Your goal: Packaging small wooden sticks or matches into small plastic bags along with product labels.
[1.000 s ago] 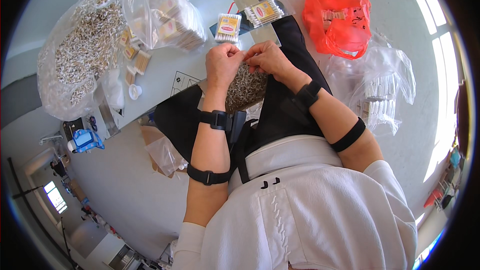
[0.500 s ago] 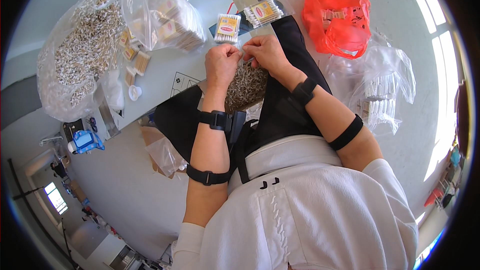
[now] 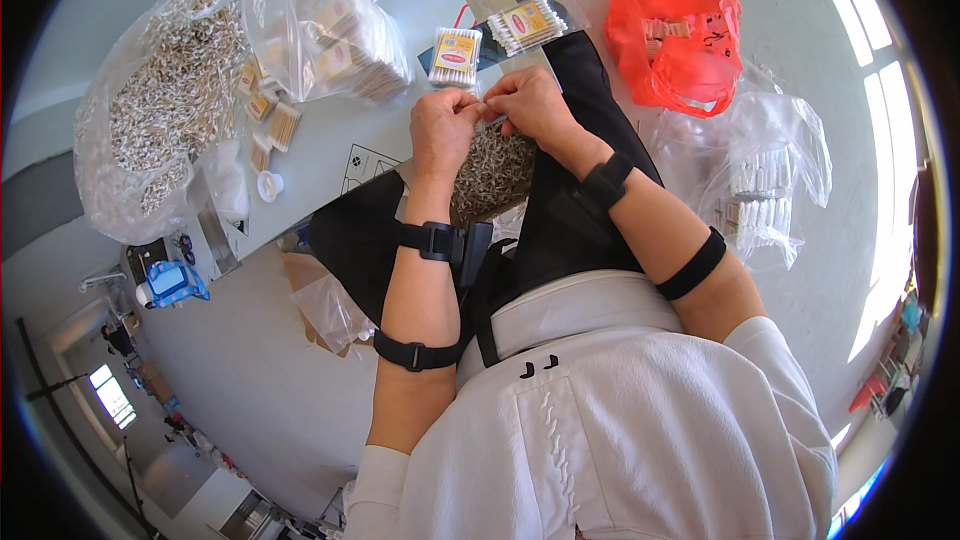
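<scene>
My left hand (image 3: pixel 443 132) and my right hand (image 3: pixel 531 106) meet fingertip to fingertip just above a heap of small loose sticks (image 3: pixel 490 172) lying on my lap. Both pinch something small and pale between them, too small to identify. Just beyond my hands, on the grey table (image 3: pixel 330 155), lies a small clear packet of cotton swabs (image 3: pixel 454 55), with a second packet (image 3: pixel 530 24) to its right. Black straps wrap both my wrists and forearms.
A big clear bag of loose sticks (image 3: pixel 165 110) and a clear bag of filled packets (image 3: pixel 330 35) sit on the table's left. An orange plastic bag (image 3: pixel 675 30) and a clear bag of packets (image 3: pixel 765 190) lie on the floor at right. A blue object (image 3: pixel 168 282) lies lower left.
My hands have stayed together over the heap, the fingers shifting only slightly. Nothing else has moved.
</scene>
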{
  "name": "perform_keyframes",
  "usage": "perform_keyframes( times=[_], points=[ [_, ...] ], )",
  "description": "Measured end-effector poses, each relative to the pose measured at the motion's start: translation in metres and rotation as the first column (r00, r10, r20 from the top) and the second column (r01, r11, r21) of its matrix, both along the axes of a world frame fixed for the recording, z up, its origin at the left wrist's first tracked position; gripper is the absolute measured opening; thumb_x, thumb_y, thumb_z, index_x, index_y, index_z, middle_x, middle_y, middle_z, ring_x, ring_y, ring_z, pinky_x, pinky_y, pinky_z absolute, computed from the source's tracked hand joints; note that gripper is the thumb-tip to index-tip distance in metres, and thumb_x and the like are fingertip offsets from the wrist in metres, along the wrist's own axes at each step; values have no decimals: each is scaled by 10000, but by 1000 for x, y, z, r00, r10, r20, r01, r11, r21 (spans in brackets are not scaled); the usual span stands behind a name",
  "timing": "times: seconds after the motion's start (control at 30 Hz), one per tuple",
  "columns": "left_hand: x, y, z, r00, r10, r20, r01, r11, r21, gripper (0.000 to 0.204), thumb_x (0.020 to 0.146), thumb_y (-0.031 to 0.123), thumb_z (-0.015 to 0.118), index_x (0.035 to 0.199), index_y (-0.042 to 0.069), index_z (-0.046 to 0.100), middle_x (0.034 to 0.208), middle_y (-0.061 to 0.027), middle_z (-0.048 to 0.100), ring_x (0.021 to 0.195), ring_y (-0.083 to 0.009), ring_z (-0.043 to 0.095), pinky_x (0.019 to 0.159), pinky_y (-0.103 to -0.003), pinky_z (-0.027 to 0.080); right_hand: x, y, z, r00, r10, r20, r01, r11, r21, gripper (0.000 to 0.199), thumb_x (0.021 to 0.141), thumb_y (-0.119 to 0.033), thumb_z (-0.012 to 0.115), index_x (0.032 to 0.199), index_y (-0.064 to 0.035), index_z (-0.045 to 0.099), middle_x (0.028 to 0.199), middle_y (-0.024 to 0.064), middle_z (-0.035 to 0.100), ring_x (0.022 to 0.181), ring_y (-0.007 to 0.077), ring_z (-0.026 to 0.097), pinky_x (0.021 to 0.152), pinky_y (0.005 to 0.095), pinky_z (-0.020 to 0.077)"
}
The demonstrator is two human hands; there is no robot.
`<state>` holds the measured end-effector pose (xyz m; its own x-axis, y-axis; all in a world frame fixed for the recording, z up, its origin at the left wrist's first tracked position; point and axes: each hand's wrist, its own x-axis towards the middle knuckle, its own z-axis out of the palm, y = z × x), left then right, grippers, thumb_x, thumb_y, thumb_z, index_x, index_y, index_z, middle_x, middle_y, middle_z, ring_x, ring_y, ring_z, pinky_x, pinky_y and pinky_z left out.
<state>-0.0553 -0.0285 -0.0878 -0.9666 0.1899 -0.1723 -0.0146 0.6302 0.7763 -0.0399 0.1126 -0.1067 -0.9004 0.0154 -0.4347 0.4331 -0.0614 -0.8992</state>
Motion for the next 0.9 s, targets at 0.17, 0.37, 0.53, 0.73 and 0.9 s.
perform_keyframes(
  times=[0.17, 0.37, 0.53, 0.73, 0.9],
  points=[
    [3, -6, -6, 1000, 5, -26, -1, 991, 134, 52, 722, 39, 657, 747, -7, 655, 609, -110, 631, 534, -166, 594, 532, -284, 453, -1, -2, 13, 996, 82, 22, -85, 987, 140, 148, 741, -78, 642, 648, 38, 642, 580, 110, 627, 472, 155, 622, 429, 271, 479],
    [4, -16, -10, 1000, -5, -18, 8, 980, 199, 165, 742, -71, 550, 873, -16, 634, 722, -12, 600, 579, -67, 517, 516, -201, 419, -9, -9, -5, 986, 113, -126, -105, 992, 66, 198, 723, -141, 642, 623, 28, 621, 568, 166, 610, 546, 239, 648, 538, 340, 505],
    [9, -19, 1, 968, 105, 229, -200, 873, 445, 165, 793, -43, 558, 941, 5, 613, 740, 1, 590, 554, -43, 473, 449, -174, 346, -17, -1, 3, 985, 126, -115, -77, 930, 359, 192, 705, -145, 637, 637, 34, 624, 564, 179, 602, 585, 306, 641, 584, 369, 513],
    [8, -21, 0, 982, 63, 178, -136, 886, 442, 140, 825, -37, 543, 937, 6, 617, 746, 5, 595, 569, -39, 479, 474, -172, 358, -13, -7, -6, 956, 286, -69, -208, 825, 526, 161, 687, -146, 638, 672, 14, 652, 641, 209, 619, 643, 352, 631, 623, 396, 513],
    [9, -29, 2, 996, 48, 77, -78, 888, 454, 117, 814, -30, 560, 903, -11, 633, 743, -6, 607, 610, -53, 513, 542, -195, 409, -13, -3, -2, 934, 303, -188, -255, 936, 242, 117, 709, -101, 627, 691, 13, 648, 624, 133, 623, 519, 211, 597, 523, 327, 481]
  ],
)
